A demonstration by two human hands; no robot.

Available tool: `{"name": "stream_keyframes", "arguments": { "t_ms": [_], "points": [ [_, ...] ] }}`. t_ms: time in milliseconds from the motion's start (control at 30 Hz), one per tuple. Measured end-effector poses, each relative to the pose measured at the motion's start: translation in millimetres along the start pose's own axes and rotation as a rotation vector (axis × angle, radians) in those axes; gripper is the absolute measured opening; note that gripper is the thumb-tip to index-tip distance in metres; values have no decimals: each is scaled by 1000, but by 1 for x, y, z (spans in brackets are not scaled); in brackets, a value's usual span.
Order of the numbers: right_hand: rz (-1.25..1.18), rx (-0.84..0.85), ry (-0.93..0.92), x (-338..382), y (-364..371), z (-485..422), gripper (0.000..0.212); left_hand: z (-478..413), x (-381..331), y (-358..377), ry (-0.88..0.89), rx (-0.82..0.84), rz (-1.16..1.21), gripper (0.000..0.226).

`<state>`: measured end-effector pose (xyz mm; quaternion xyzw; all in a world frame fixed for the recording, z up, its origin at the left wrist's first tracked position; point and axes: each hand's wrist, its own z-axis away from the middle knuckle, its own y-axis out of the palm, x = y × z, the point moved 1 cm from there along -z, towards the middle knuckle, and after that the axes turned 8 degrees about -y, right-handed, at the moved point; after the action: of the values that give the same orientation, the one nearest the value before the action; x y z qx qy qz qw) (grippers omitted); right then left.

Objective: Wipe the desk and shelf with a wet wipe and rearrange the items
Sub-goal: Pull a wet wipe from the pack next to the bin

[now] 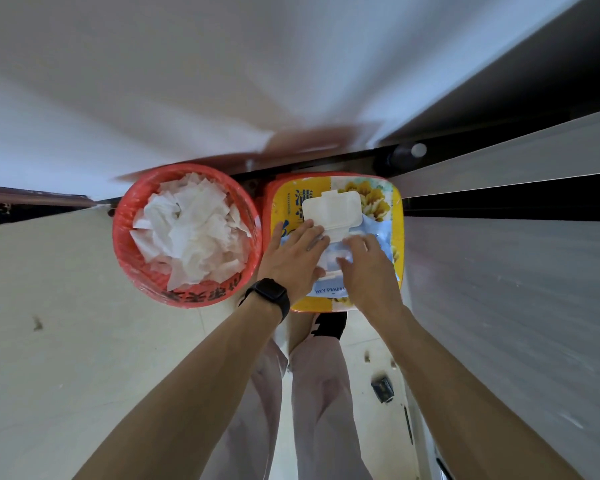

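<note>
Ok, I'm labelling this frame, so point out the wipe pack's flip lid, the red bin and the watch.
flip lid [331,209], head view, middle of the open white lid.
red bin [120,237], head view, its left rim.
watch [271,295], head view, black face on the wrist.

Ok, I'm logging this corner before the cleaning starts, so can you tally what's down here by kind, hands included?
red basket: 1
wet wipe pack: 1
yellow stool: 1
left hand and right hand: 2
black watch: 1
total: 6
</note>
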<state>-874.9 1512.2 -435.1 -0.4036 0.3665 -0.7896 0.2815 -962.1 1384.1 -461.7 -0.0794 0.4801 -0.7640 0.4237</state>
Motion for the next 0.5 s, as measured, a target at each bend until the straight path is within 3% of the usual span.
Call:
{"name": "stream_keyframes", "arguments": {
  "t_ms": [67,233,367,500],
  "points": [
    [18,-71,-28,0,-2,1,5,-1,0,1,3,1,-11,62],
    [-247,-134,55,5,-17,27,6,-1,-1,1,1,15,-61,64],
    [-577,-461,358,6,-55,61,16,-3,-1,-1,2,32,-81,63],
    [-660,-719,610,9,-84,99,10,-1,-7,-6,-7,36,-111,62]
  ]
}}
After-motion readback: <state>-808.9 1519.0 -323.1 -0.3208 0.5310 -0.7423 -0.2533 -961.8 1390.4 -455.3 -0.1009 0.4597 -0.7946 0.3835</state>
